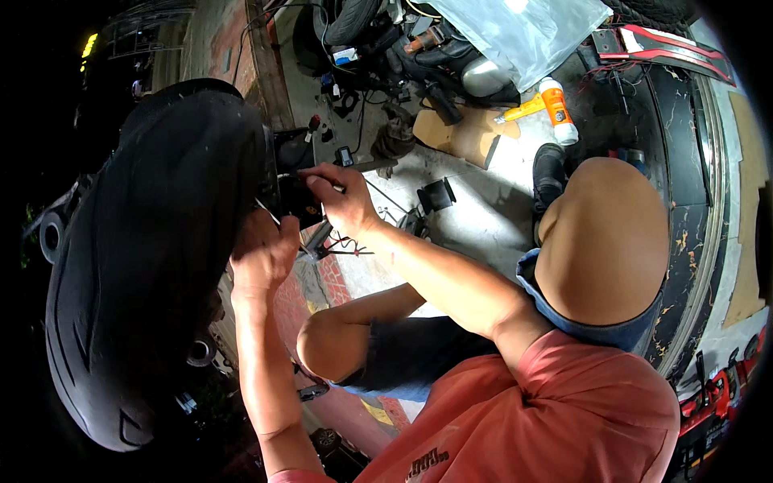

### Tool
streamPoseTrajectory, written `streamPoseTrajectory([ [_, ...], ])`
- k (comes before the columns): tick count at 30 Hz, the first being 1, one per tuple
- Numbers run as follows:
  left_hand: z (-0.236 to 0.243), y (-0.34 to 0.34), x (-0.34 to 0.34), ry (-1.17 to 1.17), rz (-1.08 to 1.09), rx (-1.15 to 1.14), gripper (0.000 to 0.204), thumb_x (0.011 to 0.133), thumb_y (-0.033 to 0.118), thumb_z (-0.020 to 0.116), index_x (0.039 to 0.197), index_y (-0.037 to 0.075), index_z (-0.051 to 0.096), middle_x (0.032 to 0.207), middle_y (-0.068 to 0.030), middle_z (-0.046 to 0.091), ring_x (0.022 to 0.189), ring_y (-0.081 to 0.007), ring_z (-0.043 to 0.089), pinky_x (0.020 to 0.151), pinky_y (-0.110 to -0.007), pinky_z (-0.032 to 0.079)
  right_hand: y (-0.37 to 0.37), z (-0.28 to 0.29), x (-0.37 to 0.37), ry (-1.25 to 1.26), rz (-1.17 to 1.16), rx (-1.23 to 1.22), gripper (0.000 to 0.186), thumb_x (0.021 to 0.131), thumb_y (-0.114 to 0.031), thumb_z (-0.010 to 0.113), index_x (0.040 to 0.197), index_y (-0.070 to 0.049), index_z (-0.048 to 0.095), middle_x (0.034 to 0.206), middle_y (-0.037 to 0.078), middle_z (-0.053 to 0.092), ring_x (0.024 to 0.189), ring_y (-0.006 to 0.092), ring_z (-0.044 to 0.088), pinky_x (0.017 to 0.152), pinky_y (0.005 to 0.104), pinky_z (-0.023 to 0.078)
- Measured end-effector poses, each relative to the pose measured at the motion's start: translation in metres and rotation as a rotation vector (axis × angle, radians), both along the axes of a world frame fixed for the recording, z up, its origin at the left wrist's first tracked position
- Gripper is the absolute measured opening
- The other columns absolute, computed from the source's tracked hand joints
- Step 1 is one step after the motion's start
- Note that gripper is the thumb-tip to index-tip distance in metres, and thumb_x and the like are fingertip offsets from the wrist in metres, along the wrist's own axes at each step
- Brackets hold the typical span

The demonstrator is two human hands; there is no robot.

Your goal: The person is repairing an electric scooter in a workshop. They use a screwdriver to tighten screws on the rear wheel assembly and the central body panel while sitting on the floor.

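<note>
On the left is a long black padded scooter seat [161,233]. My left hand [264,248] is beside its edge, fingers curled, with a thin shiny strip showing by the fingertips. My right hand [345,201] is closed just beyond it, around a slim object whose dark end pokes out by the knuckles; its kind is hidden. Both hands work at a dark opening [302,197] next to the seat, where black parts and a small orange mark show. A grey metal bracket [316,240] and loose wires [352,245] hang below my right hand.
An orange and white flashlight-like tool [557,111] lies on the concrete floor near cardboard [457,133]. Beyond are piled black parts [403,60] and a plastic sheet [523,32]. A small black part [436,194] lies nearer. My bent knee [600,233] is at right.
</note>
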State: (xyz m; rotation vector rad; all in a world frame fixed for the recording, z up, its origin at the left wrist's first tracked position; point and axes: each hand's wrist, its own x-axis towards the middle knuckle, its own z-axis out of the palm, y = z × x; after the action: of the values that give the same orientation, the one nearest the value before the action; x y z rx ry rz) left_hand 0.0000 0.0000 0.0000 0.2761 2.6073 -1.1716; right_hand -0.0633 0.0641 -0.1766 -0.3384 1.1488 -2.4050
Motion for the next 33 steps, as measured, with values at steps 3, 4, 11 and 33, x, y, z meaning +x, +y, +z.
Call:
streamPoseTrajectory([
  [3, 0.003, 0.000, 0.000, -0.035, 0.016, -0.018, 0.004, 0.083, 0.016, 0.065, 0.087, 0.014, 0.064, 0.084, -0.0145, 0.057, 0.077, -0.0320, 0.061, 0.059, -0.042, 0.049, 0.004, 0.002, -0.005, 0.053, 0.004, 0.034, 0.025, 0.098, -0.015, 0.061, 0.110, 0.001, 0.075, 0.085, 0.003, 0.073, 0.080, 0.0100, 0.063, 0.073, 0.0272, 0.051],
  [4, 0.006, 0.003, -0.002, -0.050, 0.042, -0.028, 0.006, 0.083, 0.016, 0.065, 0.089, 0.014, 0.065, 0.084, -0.0149, 0.058, 0.078, -0.0325, 0.061, 0.060, -0.043, 0.050, 0.003, 0.003, -0.007, 0.057, 0.016, 0.042, 0.025, 0.098, -0.015, 0.060, 0.110, 0.002, 0.074, 0.085, 0.003, 0.074, 0.079, 0.0097, 0.063, 0.072, 0.0276, 0.051],
  [11, -0.006, -0.005, 0.000, 0.191, 0.311, 0.214, 0.023, 0.090, 0.025, 0.063, 0.090, 0.003, 0.066, 0.088, -0.0240, 0.067, 0.080, -0.0462, 0.065, 0.069, -0.056, 0.052, -0.024, -0.015, -0.092, 0.453, 0.342, 0.050, 0.025, 0.092, -0.016, 0.061, 0.100, 0.004, 0.075, 0.078, 0.013, 0.075, 0.066, 0.0208, 0.071, 0.059, 0.0313, 0.052],
  [33, 0.003, -0.002, -0.008, -0.017, 0.146, 0.089, 0.011, 0.088, 0.016, 0.063, 0.080, 0.010, 0.066, 0.079, -0.0179, 0.066, 0.070, -0.0386, 0.069, 0.056, -0.051, 0.056, 0.003, 0.012, -0.002, -0.517, 0.197, -0.192, 0.028, 0.100, -0.020, 0.061, 0.106, 0.004, 0.073, 0.091, 0.011, 0.075, 0.077, 0.0118, 0.065, 0.070, 0.0276, 0.052],
])
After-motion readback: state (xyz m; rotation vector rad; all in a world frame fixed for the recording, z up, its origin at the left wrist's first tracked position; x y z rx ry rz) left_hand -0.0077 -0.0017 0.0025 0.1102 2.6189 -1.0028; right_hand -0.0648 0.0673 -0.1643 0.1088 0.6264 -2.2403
